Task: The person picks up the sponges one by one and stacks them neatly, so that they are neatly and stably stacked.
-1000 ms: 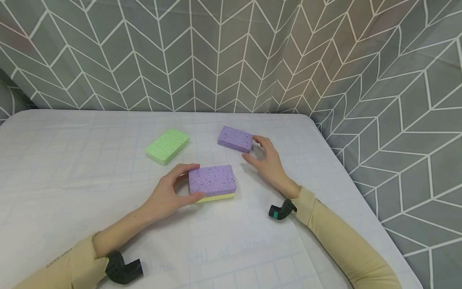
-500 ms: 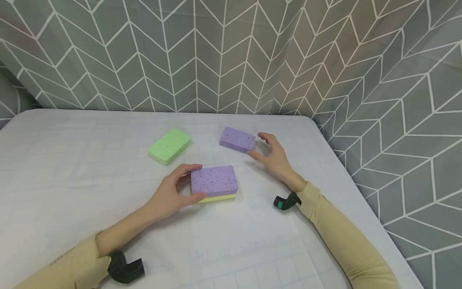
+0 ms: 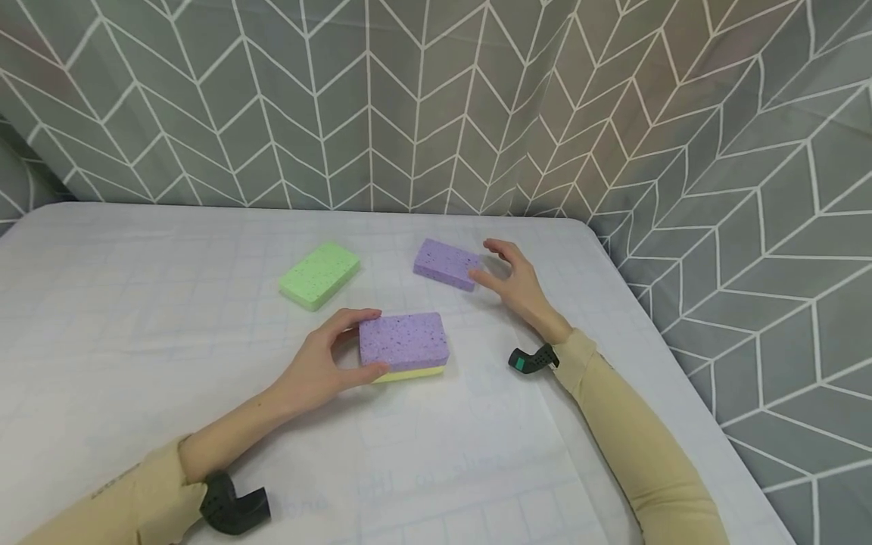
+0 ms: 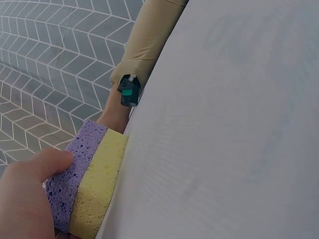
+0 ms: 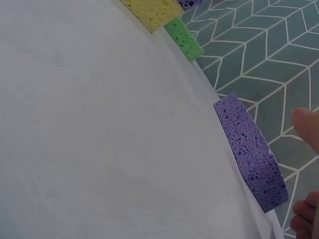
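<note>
In the middle of the table, a purple sponge (image 3: 404, 341) lies flat on top of a yellow sponge (image 3: 412, 374). My left hand (image 3: 315, 365) holds this stack from its left end, thumb on the near side and fingers at the far side. The left wrist view shows the thumb (image 4: 55, 162) against the purple layer. Farther back lies a second purple sponge (image 3: 446, 265). Beside its right end my right hand (image 3: 519, 286) hovers with thumb and fingers spread, the thumb overlapping the sponge in the head view. From the right wrist, that thumb (image 5: 308, 127) shows apart from the sponge.
A green sponge (image 3: 319, 276) lies at the back left of the stack. White cloth covers the table (image 3: 170, 303), whose far and right edges meet a grey patterned curtain (image 3: 395, 98). A black wrist camera (image 3: 235, 506) sits on each sleeve.
My right hand, which was at the right end of the back purple sponge, has spread its fingers and lifted slightly off it. The left hand stays on the stack.
</note>
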Tool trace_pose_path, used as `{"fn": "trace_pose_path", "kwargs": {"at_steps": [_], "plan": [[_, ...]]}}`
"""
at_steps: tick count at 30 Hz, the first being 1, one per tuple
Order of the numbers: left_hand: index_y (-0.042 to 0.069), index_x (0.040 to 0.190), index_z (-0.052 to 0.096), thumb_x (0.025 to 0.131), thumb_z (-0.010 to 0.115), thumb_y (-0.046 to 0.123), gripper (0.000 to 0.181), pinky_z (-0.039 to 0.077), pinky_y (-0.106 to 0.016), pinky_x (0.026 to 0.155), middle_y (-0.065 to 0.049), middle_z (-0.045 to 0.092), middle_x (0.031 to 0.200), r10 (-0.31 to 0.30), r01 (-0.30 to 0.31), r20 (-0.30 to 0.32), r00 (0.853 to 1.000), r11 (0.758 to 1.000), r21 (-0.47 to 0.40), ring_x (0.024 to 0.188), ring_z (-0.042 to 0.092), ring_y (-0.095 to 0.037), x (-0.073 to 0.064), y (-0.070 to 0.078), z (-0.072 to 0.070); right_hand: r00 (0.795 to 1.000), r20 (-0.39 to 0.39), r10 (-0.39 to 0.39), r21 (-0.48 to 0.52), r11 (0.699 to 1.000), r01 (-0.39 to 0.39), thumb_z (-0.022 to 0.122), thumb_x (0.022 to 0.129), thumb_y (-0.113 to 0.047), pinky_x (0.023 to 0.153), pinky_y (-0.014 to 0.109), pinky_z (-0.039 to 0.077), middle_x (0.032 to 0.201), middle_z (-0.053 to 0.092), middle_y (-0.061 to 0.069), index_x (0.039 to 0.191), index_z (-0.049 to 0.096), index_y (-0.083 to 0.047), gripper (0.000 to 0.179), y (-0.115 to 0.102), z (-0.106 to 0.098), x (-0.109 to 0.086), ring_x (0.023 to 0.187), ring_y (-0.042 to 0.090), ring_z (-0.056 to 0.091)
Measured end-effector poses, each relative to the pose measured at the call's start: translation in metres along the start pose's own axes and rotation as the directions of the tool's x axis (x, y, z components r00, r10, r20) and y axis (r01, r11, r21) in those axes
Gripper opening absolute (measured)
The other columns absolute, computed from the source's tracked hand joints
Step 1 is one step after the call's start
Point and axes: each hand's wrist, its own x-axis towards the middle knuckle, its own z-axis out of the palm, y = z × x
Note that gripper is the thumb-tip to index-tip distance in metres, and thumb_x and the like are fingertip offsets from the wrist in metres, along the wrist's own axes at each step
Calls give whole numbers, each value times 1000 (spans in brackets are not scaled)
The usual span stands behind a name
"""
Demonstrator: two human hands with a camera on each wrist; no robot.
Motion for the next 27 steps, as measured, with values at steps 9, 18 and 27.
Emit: {"fn": "trace_pose_path", "kwargs": {"at_steps": [9,18,27], "plan": [[7,142,51,78,86,14,73,41,-18,112,-3,55,138,14,-14,2,1000,1000,-18,130,51,-20,0,-1,0,995,100,-30,-92,995,40,81,82,-34,121,46,31,147,49,8,145,47,-6,77,-4,3,-2,142,26,39],[8,142,51,78,86,15,73,41,-18,113,-2,55,138,14,-14,-5,1000,1000,-4,131,51,-20,0,1,-1,993,95,-64,-139,987,77,83,81,-32,120,44,34,145,50,10,144,48,-5,77,-7,5,-1,140,27,41],[9,142,51,78,87,17,73,42,-19,112,-2,55,138,13,-13,-2,1000,1000,3,130,52,-20,0,-1,-1,994,99,-37,-165,985,53,86,79,-32,118,45,37,143,50,14,144,46,1,83,-5,8,0,137,30,44]]}}
